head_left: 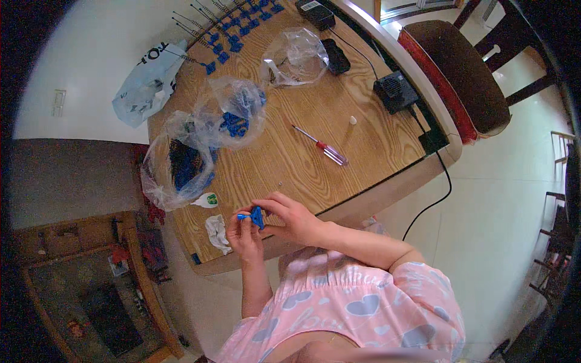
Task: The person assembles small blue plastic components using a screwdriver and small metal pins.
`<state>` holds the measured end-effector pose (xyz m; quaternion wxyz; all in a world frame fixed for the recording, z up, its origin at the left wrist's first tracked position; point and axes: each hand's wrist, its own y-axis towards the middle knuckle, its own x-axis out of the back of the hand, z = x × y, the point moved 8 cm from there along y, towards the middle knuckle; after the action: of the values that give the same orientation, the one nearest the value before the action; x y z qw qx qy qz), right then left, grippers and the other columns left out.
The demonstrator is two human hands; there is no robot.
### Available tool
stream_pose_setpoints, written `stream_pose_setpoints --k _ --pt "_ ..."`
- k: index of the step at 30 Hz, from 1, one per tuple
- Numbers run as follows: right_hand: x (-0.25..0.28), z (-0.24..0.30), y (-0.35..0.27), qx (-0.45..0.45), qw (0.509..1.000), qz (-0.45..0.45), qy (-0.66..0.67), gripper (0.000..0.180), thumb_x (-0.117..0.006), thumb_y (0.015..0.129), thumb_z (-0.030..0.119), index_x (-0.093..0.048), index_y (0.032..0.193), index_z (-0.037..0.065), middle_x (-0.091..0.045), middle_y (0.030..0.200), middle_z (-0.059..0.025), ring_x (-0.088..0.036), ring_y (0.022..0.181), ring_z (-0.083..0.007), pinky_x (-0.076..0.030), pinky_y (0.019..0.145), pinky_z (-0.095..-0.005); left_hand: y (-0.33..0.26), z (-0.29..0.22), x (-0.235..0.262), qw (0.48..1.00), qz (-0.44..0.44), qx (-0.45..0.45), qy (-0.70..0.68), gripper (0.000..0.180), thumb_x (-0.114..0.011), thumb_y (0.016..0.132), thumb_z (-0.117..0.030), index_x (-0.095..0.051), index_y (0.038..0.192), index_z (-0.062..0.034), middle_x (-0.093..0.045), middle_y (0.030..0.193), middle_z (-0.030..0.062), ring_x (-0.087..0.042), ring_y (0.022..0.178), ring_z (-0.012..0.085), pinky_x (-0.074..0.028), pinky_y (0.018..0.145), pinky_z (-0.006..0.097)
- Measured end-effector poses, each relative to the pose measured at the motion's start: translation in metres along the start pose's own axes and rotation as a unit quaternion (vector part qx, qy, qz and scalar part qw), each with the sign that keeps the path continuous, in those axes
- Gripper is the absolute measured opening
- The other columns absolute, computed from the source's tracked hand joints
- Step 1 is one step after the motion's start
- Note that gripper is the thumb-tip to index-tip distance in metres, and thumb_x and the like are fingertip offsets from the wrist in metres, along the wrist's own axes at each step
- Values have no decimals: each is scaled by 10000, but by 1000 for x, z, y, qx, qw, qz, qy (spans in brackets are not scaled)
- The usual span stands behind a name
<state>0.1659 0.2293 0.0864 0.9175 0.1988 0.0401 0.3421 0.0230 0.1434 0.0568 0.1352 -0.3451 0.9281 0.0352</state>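
Hands meet at the lower centre of the frame, over the near edge of the wooden bench (pixel 339 121): the left hand (pixel 243 235) and the right hand (pixel 292 216) both pinch a small blue plastic part (pixel 255 216) between their fingertips. Just left lies a crumpled white cloth (pixel 216 232). Farther up the bench rest a screwdriver with a red and clear handle (pixel 322 146) and clear plastic bags of blue parts (pixel 200 142).
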Motion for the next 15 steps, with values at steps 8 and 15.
stream_pose_setpoints --k 8,15 --pt "-3 -11 2 -51 997 16 48 596 -742 750 142 -482 1278 45 -517 1091 -142 -554 977 -308 -484 830 -362 0 0 -4 1000 -14 -1 2 75 -612 873 -40 -623 943 -17 -627 1049 107 -609 953 193 -513 807 305" --pt "10 15 -1 11 1000 -1 19 615 -674 775 88 -430 1339 80 -500 1139 -166 -535 1065 -361 -479 868 -397 0 -14 -15 1000 3 -27 5 82 -636 855 -54 -634 934 -38 -575 1170 127 -583 1046 234 -474 912 344"
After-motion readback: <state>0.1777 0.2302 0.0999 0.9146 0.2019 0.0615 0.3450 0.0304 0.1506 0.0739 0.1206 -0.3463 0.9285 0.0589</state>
